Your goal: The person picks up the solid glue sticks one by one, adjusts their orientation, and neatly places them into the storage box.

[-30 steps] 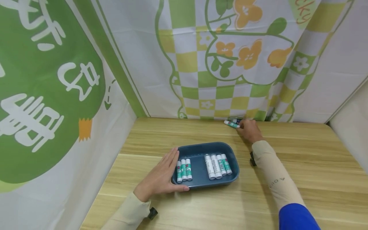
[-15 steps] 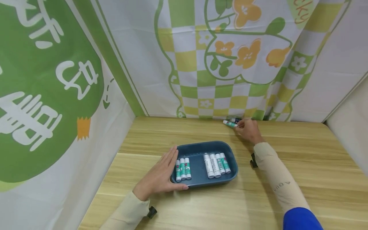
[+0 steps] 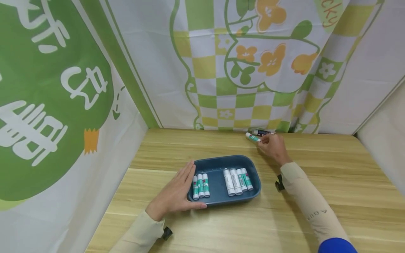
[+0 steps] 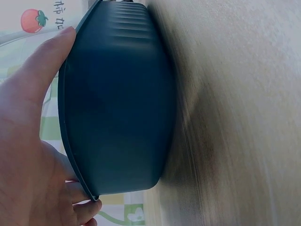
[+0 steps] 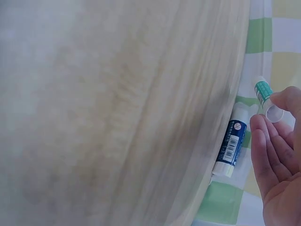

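Note:
My right hand (image 3: pixel 274 147) pinches a green-and-white glue stick (image 5: pixel 264 90) between thumb and fingertips at the far edge of the table. Behind it, a dark blue glue stick with white ends (image 5: pixel 232 141) lies against the curtain. My left hand (image 3: pixel 175 191) grips the left end of a dark blue plastic tray (image 3: pixel 218 203), its thumb on the near rim and its fingers along the far side. Inside the tray, three green-and-white glue sticks (image 3: pixel 200 185) lie in a row at the left. Two larger white glue sticks (image 3: pixel 232 182) and two green ones (image 3: pixel 245 179) lie at the right.
The wooden table (image 3: pixel 332 168) extends around the tray. A patterned curtain (image 3: pixel 234 102) hangs along its far edge, and a green-and-white cloth wall (image 3: pixel 126 140) borders the left side.
My right hand has drawn slightly nearer with the green-and-white glue stick, showing more of the dark blue one behind it. The left hand keeps its place on the tray.

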Demonstrator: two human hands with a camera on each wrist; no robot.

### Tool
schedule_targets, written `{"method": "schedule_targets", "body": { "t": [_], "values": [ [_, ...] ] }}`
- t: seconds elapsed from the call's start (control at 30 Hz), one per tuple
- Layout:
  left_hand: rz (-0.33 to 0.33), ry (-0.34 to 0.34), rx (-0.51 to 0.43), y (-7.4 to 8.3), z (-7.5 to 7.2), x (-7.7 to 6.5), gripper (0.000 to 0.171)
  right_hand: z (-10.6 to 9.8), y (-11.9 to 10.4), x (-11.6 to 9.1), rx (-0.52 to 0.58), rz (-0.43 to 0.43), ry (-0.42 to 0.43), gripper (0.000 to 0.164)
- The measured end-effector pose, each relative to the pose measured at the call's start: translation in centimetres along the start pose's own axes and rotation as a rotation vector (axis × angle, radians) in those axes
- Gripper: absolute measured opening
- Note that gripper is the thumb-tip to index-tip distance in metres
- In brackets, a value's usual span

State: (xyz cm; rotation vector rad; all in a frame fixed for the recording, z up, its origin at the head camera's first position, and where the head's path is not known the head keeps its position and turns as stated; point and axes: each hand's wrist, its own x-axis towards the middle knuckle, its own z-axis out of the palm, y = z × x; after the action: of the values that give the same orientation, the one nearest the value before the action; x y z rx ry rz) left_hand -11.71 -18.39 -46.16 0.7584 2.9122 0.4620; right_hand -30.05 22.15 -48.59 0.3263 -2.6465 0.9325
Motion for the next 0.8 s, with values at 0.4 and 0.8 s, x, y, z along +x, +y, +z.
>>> {"method": "schedule_targets", "body": {
  "t": [0.4, 0.8],
  "values": [
    [-0.002, -0.004, -0.007, 0.0, 0.0, 0.0, 0.137, -0.9, -0.8, -1.4, -0.010, -0.004, 0.021, 0.015],
    [0.009, 0.008, -0.001, 0.0, -0.1, 0.0, 0.137, -1.5, -2.4, -2.6, 0.020, -0.009, 0.029, 0.015]
  ]
}}
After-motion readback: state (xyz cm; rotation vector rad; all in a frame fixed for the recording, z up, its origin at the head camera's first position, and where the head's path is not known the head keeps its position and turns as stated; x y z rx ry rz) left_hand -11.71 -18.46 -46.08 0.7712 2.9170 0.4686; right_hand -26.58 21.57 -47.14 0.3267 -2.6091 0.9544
